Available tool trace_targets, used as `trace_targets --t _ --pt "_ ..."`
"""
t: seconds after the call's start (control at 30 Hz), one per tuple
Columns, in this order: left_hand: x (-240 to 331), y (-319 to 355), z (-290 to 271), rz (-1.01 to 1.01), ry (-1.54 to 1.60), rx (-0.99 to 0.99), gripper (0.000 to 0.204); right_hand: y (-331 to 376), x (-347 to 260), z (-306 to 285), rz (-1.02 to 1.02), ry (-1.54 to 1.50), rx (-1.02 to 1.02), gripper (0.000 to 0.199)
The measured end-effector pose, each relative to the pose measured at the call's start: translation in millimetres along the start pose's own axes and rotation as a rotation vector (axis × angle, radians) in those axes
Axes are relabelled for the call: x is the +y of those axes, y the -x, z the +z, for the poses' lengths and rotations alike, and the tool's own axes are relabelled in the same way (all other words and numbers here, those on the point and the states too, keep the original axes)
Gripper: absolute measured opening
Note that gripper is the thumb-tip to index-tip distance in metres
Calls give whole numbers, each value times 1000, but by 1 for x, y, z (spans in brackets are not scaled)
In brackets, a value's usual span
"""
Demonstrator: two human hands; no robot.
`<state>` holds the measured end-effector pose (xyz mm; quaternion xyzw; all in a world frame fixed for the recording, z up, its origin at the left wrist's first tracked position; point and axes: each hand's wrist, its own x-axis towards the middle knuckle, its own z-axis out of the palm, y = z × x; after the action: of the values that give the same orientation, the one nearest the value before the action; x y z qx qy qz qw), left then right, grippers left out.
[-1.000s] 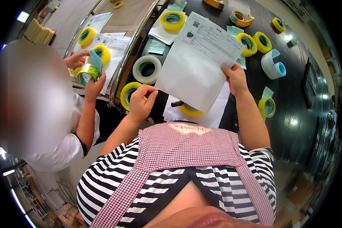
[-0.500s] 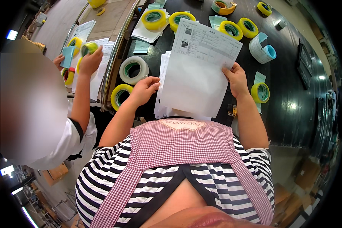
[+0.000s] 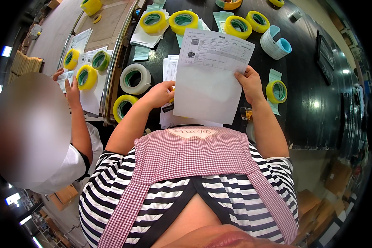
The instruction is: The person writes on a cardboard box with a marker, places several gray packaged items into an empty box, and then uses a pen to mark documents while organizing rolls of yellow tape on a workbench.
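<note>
My right hand (image 3: 251, 86) pinches the right edge of a white printed sheet of paper (image 3: 208, 91), thumb in front. The sheet is raised over the table, with a table and two small pictures near its far end. My left hand (image 3: 159, 94) is at the sheet's left edge, fingers curled; their tips are partly hidden, and a bit of something yellow shows there. Just below those fingers, a black object (image 3: 168, 108) pokes out from behind the sheet, too covered to name. More papers (image 3: 169, 70) lie under and left of the sheet.
Yellow tape rolls (image 3: 184, 22) stand on paper slips across the black table (image 3: 306, 103). Beside my left forearm lie a clear tape roll (image 3: 135, 79) and a yellow one (image 3: 124, 108). A label roll (image 3: 275, 42) lies at right. At left, a co-worker's hand (image 3: 72, 89) holds a small slip.
The view has shifted slightly. My left fingers have closed in at the sheet's edge, where something yellow now shows. The co-worker has put down a tape roll.
</note>
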<state>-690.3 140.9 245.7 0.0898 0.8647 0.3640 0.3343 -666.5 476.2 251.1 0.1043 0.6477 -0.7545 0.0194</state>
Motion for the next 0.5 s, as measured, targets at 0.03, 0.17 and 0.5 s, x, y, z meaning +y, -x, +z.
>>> trace_targets --t 0.03,0.17,0.5 --pt "3 -1 1 14 -54 13 39 0 0 -1 -1 5 2 25" --pt "14 -2 0 47 -187 39 41 -1 5 -6 -9 8 19 25" --pt "0 -13 8 81 -323 97 46 -1 9 -10 35 5 21 26"
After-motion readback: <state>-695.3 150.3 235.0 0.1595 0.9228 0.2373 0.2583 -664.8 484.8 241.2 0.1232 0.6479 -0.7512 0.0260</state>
